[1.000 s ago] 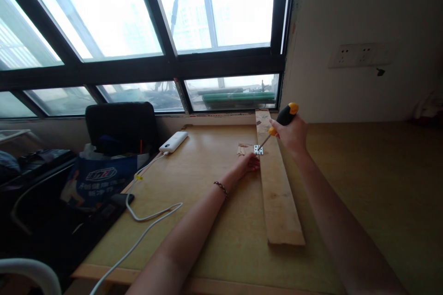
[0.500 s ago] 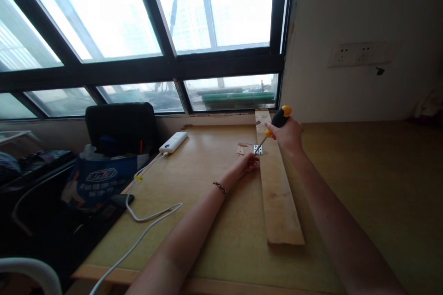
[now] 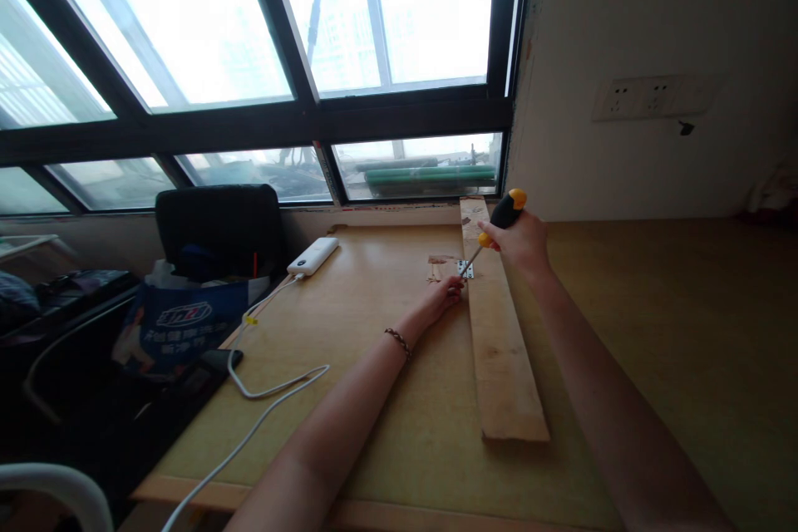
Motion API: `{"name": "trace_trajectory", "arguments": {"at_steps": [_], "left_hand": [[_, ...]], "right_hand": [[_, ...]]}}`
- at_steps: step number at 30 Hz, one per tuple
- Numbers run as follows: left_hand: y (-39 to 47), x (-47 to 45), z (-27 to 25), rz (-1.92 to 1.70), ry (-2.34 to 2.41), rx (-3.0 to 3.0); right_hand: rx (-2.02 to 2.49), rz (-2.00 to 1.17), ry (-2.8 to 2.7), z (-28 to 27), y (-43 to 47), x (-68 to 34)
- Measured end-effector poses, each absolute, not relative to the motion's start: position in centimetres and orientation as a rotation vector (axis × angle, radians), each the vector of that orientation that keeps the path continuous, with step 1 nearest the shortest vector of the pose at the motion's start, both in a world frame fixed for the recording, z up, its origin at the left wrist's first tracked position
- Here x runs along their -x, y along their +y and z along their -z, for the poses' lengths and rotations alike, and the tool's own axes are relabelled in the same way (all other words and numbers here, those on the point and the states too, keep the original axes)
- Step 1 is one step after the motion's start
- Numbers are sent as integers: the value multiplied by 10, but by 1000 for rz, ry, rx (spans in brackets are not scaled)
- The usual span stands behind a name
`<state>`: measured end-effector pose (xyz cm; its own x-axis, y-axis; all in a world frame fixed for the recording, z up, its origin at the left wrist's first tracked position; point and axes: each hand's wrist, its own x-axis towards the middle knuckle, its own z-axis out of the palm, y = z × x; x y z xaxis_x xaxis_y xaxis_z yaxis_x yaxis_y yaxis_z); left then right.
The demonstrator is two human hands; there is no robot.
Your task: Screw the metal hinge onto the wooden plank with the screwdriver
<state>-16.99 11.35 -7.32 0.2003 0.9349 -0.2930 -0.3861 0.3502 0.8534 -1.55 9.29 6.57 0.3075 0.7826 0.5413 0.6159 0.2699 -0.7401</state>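
Observation:
My right hand (image 3: 522,243) is closed on a screwdriver (image 3: 504,214) with a black and yellow handle. The screwdriver leans, its shaft running down to the left and its tip at a small silver hinge (image 3: 465,268). That hinge lies at the left edge of a long wooden board (image 3: 504,357), which rests flat on the table. My left hand (image 3: 444,296) is beside the board, just below the hinge, its fingers curled together close to the screwdriver tip. What they pinch, if anything, is too small to make out.
A white power bank (image 3: 313,256) with a white cable (image 3: 274,393) lies on the table (image 3: 374,266) to the left. Beyond the table's left edge stand a black chair (image 3: 218,220) and a blue bag (image 3: 180,320). A window and a wall socket (image 3: 652,97) are behind.
Almost nothing differs. My left fingers have shifted very slightly by the hinge, while the screwdriver and board hold their places.

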Motion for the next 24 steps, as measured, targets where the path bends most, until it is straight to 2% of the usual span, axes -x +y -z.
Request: {"name": "trace_trajectory", "arguments": {"at_steps": [15, 24], "left_hand": [[113, 173, 80, -1144, 690, -680], [112, 170, 77, -1175, 708, -597]], "right_hand": [[1458, -178, -1421, -66, 94, 16], [1436, -137, -1423, -73, 87, 16]]}}
